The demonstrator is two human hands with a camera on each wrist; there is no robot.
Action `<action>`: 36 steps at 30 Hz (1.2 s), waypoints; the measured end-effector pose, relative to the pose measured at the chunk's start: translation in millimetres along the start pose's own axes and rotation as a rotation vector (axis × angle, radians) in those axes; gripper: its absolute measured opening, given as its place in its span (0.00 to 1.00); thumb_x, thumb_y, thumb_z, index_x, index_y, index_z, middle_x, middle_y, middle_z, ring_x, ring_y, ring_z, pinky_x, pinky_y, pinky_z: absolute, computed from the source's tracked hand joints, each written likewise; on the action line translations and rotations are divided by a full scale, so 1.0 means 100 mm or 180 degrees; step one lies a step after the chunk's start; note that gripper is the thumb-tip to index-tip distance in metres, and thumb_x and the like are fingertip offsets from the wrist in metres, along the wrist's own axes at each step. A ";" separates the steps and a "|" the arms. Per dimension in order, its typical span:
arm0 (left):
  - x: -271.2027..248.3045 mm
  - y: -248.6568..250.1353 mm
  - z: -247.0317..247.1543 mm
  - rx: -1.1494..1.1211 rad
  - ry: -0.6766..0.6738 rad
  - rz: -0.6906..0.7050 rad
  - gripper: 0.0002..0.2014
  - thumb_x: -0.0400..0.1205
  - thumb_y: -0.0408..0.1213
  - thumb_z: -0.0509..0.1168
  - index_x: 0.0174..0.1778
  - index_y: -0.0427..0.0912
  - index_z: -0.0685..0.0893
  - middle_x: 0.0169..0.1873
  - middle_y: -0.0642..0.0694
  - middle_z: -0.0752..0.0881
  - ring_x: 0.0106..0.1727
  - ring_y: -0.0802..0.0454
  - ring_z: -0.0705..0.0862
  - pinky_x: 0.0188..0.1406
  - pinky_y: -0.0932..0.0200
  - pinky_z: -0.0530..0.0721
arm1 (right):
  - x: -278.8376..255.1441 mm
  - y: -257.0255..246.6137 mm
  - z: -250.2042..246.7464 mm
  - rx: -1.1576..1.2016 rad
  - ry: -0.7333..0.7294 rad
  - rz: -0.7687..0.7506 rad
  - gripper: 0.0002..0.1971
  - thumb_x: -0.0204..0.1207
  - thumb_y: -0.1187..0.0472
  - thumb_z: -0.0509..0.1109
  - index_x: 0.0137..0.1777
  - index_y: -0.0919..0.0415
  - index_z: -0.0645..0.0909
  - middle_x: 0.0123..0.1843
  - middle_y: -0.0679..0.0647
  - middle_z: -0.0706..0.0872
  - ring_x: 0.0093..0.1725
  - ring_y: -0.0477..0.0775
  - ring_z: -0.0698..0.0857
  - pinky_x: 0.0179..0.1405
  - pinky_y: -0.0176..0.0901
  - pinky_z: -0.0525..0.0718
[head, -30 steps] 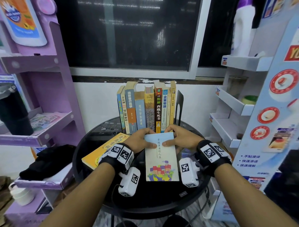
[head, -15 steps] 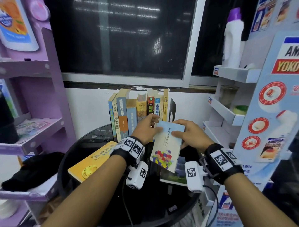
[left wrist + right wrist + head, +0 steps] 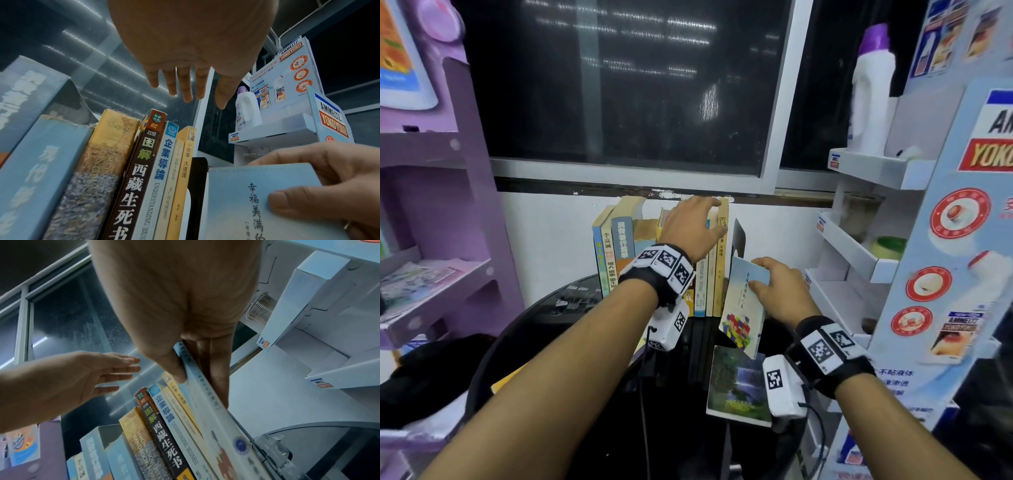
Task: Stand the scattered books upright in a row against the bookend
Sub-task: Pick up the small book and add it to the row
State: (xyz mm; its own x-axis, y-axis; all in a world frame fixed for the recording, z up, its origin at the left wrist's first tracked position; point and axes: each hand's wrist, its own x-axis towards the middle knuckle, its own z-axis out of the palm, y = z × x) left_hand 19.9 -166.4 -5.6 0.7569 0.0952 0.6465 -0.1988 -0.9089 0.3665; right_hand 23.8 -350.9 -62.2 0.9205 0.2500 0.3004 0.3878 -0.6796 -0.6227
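Note:
Several books [image 3: 619, 260] stand upright in a row on the round black table [image 3: 674, 445], with the black bookend [image 3: 738, 240] at their right end. My right hand [image 3: 760, 274] pinches the top of a pale blue book [image 3: 743, 308], thumb on the cover and fingers behind [image 3: 220, 386]. This book hangs tilted just in front of the bookend. My left hand [image 3: 709, 219] is spread with straight fingers [image 3: 185, 87] just above the tops of the row [image 3: 156, 146] and holds nothing. A landscape-cover book [image 3: 739, 383] lies flat below. My left arm mostly hides a yellow book [image 3: 506, 380].
A purple shelf unit [image 3: 431, 281] stands close on the left, with a black cloth [image 3: 424, 377] below it. A white display rack [image 3: 859, 260] with a white bottle [image 3: 869, 102] crowds the right. A dark window and white wall are right behind the row.
The pale blue book has gone from flat on the table to raised and tilted near the bookend. My left hand let go of it and rose over the row. The landscape-cover book is now uncovered.

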 end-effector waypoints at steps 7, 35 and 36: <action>0.23 -0.15 0.18 0.0359 -0.0310 0.0054 0.27 0.80 0.55 0.63 0.75 0.51 0.73 0.74 0.49 0.76 0.74 0.48 0.72 0.74 0.45 0.67 | 0.15 0.00 0.06 -0.0313 -0.0016 0.0012 0.18 0.84 0.59 0.63 0.73 0.52 0.73 0.60 0.57 0.86 0.55 0.57 0.86 0.37 0.34 0.82; 0.44 -0.33 0.43 0.0769 -0.0361 0.0422 0.22 0.78 0.54 0.67 0.67 0.56 0.73 0.55 0.50 0.87 0.59 0.47 0.81 0.63 0.52 0.70 | 0.72 0.21 0.71 0.0115 0.0290 0.0018 0.22 0.84 0.62 0.63 0.77 0.49 0.70 0.53 0.63 0.86 0.52 0.62 0.86 0.56 0.54 0.86; 0.44 -0.34 0.43 0.0758 -0.0342 0.0433 0.22 0.78 0.54 0.67 0.67 0.56 0.73 0.55 0.50 0.87 0.58 0.47 0.81 0.63 0.52 0.70 | 0.74 0.22 0.73 0.0139 0.0273 0.0004 0.23 0.84 0.62 0.63 0.77 0.50 0.70 0.54 0.63 0.86 0.52 0.62 0.86 0.56 0.53 0.86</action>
State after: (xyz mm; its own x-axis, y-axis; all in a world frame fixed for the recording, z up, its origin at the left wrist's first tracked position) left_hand 86.7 -149.0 -18.3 0.7975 -0.0661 0.5997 -0.1609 -0.9813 0.1059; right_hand 104.1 -297.3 -106.3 0.9142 0.1878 0.3592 0.3901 -0.6486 -0.6536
